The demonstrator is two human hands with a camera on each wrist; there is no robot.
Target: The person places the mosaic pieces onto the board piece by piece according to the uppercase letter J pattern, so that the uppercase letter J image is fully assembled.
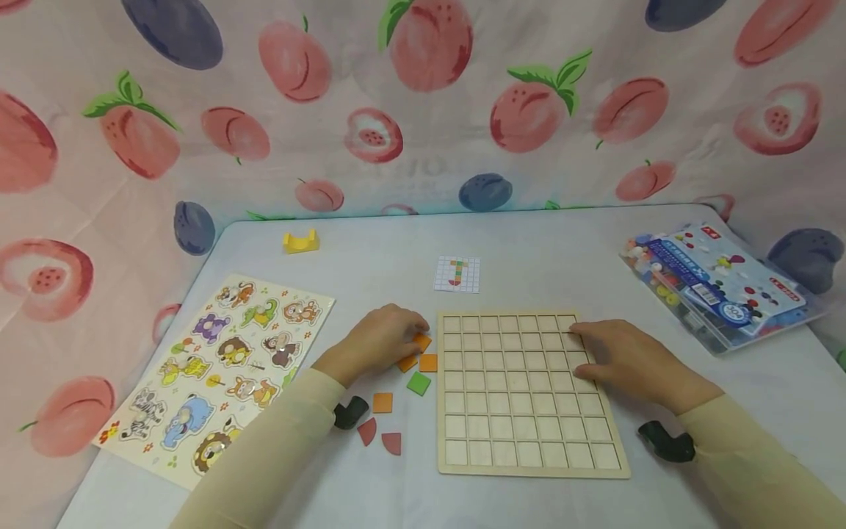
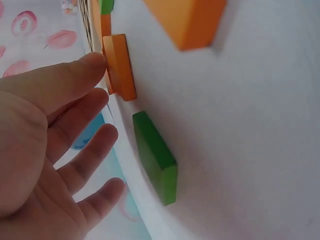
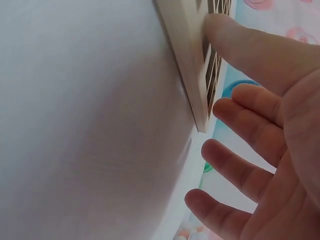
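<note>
Gripping nothing, the relaxed left hand (image 1: 378, 340) hangs near a second green tile (image 2: 154, 157) only its wrist view shows.

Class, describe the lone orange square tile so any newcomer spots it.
Find the pale wooden grid board. Left of its near half lie two red quarter-circle pieces. Beyond them sits the orange square tile, apart from the orange squares by the left hand.
</note>
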